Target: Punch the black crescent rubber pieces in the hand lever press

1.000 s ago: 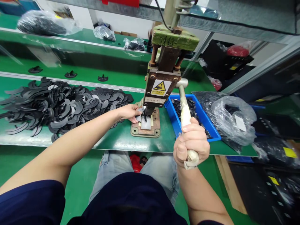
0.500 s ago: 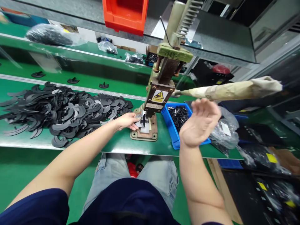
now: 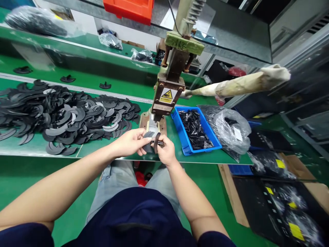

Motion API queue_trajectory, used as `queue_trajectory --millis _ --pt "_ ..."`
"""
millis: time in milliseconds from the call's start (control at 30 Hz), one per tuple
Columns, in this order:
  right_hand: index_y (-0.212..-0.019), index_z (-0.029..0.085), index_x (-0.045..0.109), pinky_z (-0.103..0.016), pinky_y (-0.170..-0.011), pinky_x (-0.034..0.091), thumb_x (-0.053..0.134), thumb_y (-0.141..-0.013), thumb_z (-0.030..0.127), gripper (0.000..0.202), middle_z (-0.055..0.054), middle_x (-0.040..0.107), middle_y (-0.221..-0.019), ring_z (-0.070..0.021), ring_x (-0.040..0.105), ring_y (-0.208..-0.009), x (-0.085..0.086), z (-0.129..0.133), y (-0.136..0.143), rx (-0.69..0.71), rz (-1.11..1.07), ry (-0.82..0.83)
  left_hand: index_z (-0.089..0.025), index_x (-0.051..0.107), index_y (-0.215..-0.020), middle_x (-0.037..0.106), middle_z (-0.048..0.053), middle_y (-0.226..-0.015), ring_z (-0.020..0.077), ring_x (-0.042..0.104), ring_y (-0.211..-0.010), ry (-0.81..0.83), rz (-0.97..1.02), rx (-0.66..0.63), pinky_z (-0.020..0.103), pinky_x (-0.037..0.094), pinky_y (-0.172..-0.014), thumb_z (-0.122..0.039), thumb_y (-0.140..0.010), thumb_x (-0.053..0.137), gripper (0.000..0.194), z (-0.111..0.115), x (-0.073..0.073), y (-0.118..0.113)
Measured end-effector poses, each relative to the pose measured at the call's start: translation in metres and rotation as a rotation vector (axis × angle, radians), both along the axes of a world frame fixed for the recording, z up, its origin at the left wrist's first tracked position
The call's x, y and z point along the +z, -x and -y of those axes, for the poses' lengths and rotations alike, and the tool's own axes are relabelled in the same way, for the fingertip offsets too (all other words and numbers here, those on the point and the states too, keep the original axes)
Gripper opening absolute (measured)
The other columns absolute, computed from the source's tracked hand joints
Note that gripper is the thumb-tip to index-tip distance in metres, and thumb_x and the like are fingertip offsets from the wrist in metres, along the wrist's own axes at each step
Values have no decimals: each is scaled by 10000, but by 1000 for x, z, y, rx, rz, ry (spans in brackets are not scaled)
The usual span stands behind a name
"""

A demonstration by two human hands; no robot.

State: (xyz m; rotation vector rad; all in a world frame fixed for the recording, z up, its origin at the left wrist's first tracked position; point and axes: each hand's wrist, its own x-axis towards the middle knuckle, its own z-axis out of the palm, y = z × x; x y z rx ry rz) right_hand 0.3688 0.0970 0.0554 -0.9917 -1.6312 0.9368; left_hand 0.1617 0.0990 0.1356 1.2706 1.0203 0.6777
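My left hand (image 3: 131, 141) is closed on flat dark grey curved pieces (image 3: 148, 146), in front of the base of a hand press (image 3: 164, 97). Close beside it, the fingers of my right hand (image 3: 167, 151) pinch a black curved piece (image 3: 156, 142) that stands on edge. The two hands almost meet, and fingers hide part of what they hold. Behind them the press ram hangs above a pale plate on the rusty base (image 3: 144, 120). To the left spreads a large heap of dark curved pieces (image 3: 69, 116).
A blue bin (image 3: 186, 149) of small black parts stands right of the press, with clear plastic bags (image 3: 236, 133) beyond. The wrapped press lever (image 3: 239, 84) juts out to the right. Behind the heap, several black assembled pieces (image 3: 67, 79) lie on a green belt. An orange bin (image 3: 133, 12) hangs above.
My right hand has come down from beside the lever and now grips the black curved piece. My left hand has drawn its pieces off the press base toward me. The view has shifted slightly.
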Motion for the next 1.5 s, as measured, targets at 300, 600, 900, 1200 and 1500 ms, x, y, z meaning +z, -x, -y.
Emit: queue_trajectory --millis 300,600,900,1200,1500 --pt "-939 217 658 -315 -732 582 577 -1016 428 239 -34 722 -866 -162 669 -760 8 14 -2 -28 122 -157 -214 552 -841 699 26 -621 207 729 -530 154 19 -91 254 557 -473 -695 -738 864 583 -3 -3 -2" --pt "-991 239 697 -378 -830 574 584 -1024 379 183 -68 737 -909 -203 661 -852 28 4 -19 75 450 -376 -241 627 -942 669 35 -885 184 617 -736 -474 -406 150 306 506 -676 -595 -887 727 372 0 -2 11" --pt "-1079 244 685 -387 -815 601 546 -1038 329 168 -84 761 -966 -209 687 -883 28 5 -21 86 535 -552 -220 485 -652 420 -21 -640 145 378 -608 -294 -332 44 287 286 -571 -602 -912 642 488 4 -11 -3" --pt "-1077 249 686 -396 -844 632 620 -1000 282 107 -81 793 -990 -205 742 -896 27 13 -17 65 369 -506 -205 593 -834 586 -14 -777 133 528 -721 -138 -1 120 238 453 -661 -576 -816 819 434 5 -18 0" --pt "-1281 245 637 -435 -951 638 656 -978 253 304 -113 759 -1160 -235 734 -1097 16 16 -32 -50 323 -388 -192 703 -948 727 53 -846 198 690 -729 -56 -44 96 280 537 -587 -638 -834 784 468 -9 -23 31"
